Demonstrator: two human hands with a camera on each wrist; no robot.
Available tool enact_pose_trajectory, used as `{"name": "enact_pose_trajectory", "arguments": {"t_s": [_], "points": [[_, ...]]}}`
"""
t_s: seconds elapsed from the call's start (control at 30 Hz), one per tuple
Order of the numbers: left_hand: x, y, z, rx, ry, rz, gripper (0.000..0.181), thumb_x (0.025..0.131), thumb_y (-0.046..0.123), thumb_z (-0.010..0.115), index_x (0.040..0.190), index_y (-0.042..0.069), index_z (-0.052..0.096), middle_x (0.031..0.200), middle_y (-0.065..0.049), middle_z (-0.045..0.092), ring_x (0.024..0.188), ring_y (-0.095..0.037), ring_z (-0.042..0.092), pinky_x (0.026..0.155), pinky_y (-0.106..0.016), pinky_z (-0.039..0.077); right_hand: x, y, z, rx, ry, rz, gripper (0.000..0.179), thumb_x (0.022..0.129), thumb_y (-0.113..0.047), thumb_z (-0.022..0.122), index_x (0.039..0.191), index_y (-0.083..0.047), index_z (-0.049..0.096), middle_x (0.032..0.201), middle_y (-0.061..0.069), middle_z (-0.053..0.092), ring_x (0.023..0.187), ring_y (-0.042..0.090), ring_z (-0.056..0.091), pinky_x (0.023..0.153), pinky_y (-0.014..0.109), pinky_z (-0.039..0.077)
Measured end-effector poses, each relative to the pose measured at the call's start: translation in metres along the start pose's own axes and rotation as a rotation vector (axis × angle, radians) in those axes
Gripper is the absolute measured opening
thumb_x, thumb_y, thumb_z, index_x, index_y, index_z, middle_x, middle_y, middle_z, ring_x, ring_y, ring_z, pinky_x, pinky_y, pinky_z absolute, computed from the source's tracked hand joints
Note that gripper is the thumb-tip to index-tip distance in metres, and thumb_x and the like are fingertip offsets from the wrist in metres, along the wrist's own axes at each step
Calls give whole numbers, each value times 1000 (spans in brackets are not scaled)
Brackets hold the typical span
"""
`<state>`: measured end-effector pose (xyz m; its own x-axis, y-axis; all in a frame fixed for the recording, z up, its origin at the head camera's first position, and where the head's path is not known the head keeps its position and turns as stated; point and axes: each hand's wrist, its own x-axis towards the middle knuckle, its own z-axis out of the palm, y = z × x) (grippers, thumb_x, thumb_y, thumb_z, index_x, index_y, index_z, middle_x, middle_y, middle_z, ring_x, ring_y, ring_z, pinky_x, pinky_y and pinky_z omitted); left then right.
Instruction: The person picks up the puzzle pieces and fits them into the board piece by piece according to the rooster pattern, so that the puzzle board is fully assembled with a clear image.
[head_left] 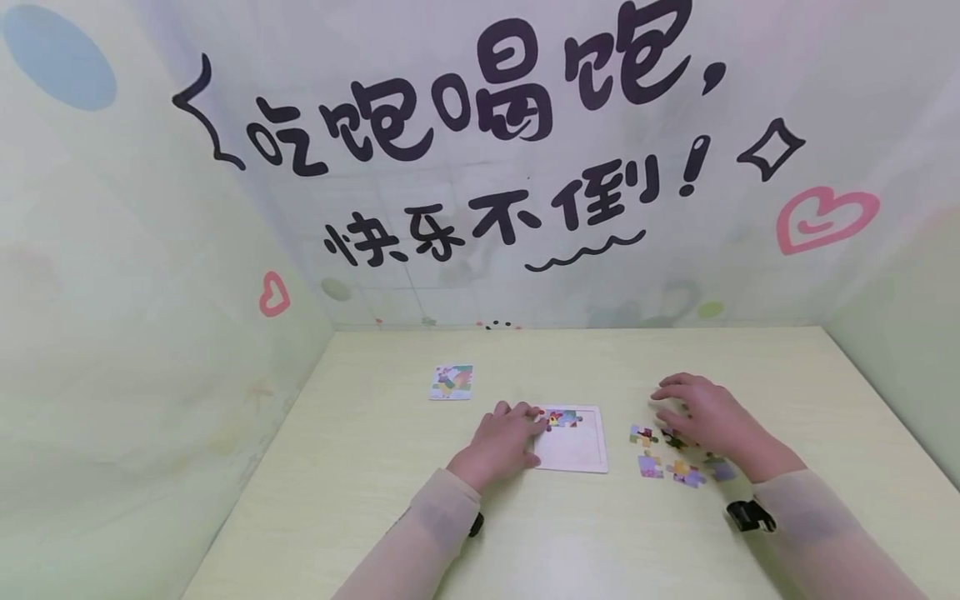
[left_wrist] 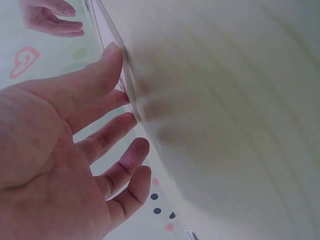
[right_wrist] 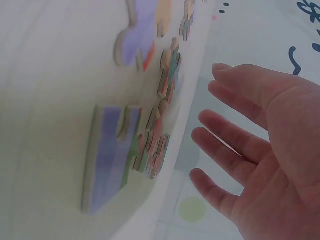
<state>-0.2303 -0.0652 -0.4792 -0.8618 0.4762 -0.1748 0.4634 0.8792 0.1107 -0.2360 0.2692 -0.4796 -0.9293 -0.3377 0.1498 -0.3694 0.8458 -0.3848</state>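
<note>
A white puzzle tray [head_left: 566,454] lies flat on the table, with a few joined jigsaw pieces [head_left: 566,418] along its top. My left hand [head_left: 501,442] rests at the tray's left side. In the left wrist view, thumb and nearest fingertips [left_wrist: 114,52] touch the tray's edge while the other fingers hang relaxed. To the right, my right hand [head_left: 708,421] hovers over several loose jigsaw pieces [head_left: 650,467] and partly hides some. Its fingers are loosely spread with nothing between them in the right wrist view, apart from the lavender-and-green piece [right_wrist: 107,160] on the table.
A small picture card [head_left: 452,382] lies behind and left of the tray. Printed cloth walls [head_left: 450,292] with dark lettering and hearts enclose the pale table [head_left: 360,467] at the back and sides. Each sleeve has a dark wrist device, such as the right one [head_left: 750,517].
</note>
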Motion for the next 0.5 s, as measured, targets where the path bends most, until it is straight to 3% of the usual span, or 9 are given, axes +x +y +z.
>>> {"name": "enact_pose_trajectory", "arguments": {"t_s": [0.23,0.5], "points": [[0,1,1,5,2,1,63,90,38,78,149,26,57,157,7,49,127,-25,48,102,-41,46,-3,6,-5,15,-9,41,28,95,-19,73,119,-4,75,128,22,65,120,46,60,100,64,49],[0,1,1,12,12,6,64,91,39,78,149,26,57,157,6,49,124,-24,48,100,-41,47,-5,14,-8,-3,13,25,26,93,-16,75,117,-4,76,122,20,69,114,43,63,98,62,51]]}}
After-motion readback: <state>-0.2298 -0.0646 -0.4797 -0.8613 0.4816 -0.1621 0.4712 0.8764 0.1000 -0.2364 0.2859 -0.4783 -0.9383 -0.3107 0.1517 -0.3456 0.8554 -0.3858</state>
